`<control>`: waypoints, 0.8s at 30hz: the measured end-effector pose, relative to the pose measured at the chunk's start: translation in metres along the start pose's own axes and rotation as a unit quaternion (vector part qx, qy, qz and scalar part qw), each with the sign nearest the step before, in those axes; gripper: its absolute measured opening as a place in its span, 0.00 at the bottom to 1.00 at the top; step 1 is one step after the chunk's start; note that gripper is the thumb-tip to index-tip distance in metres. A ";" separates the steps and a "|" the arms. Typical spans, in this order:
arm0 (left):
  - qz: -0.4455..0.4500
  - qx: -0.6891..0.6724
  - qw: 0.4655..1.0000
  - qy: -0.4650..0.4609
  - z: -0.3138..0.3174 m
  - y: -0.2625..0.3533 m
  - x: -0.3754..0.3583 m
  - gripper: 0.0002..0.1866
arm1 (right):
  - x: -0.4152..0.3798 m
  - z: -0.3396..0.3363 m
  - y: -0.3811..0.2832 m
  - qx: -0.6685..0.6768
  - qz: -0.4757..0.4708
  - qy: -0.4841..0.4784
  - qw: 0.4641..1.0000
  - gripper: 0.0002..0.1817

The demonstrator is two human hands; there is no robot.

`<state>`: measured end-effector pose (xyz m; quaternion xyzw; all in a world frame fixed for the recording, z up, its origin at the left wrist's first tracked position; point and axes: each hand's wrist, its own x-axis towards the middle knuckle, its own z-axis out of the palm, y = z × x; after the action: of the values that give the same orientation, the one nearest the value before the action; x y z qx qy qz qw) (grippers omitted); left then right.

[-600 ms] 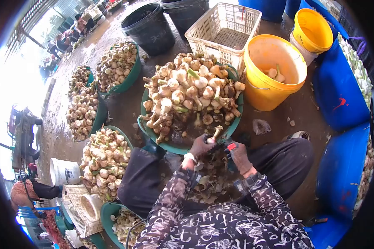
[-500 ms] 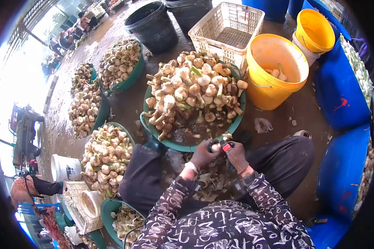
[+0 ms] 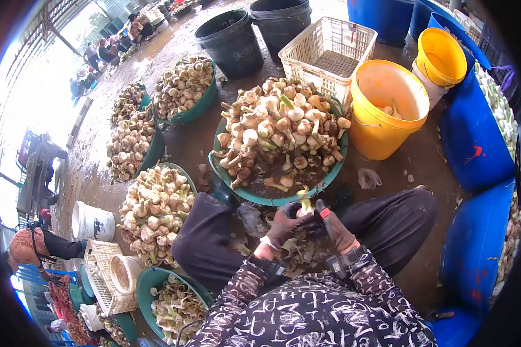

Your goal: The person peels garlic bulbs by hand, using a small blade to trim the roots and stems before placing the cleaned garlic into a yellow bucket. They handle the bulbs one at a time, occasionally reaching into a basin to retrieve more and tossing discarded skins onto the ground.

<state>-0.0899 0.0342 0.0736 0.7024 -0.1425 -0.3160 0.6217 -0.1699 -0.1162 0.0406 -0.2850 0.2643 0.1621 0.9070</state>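
My left hand [image 3: 282,226], in a dark glove, is closed around a garlic bulb [image 3: 305,208] with its stem pointing up, just past the near rim of a green tub [image 3: 260,200]. Close on its right is my gloved right hand [image 3: 339,231], its fingers curled, a red patch showing near the fingertips. Whatever it grips is too small to make out. Heaped garlic bulbs [image 3: 272,124] with stems and dirt on them fill the tub. Peeled skins [image 3: 301,254] lie between my legs.
A yellow bucket [image 3: 382,139] with a few bulbs stands right of the tub, near a cream crate [image 3: 324,75]. Black buckets [image 3: 231,49] stand behind. More garlic tubs [image 3: 197,104] line the left. Blue barrels [image 3: 474,139] flank the right. People work at far left.
The bulb has turned so its stem points up, and my right hand has drawn slightly away from it. My view has shifted a little, moving the tub right and down.
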 end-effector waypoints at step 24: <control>0.231 0.115 0.966 -0.024 -0.036 -0.011 -0.025 0.26 | -0.029 0.040 -0.021 -0.640 -0.424 0.021 0.640 0.29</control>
<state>-0.0883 0.0792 0.0708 0.7095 -0.3510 -0.1618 0.5892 -0.1682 -0.1125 0.0941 -0.8786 -0.0363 -0.1180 0.4614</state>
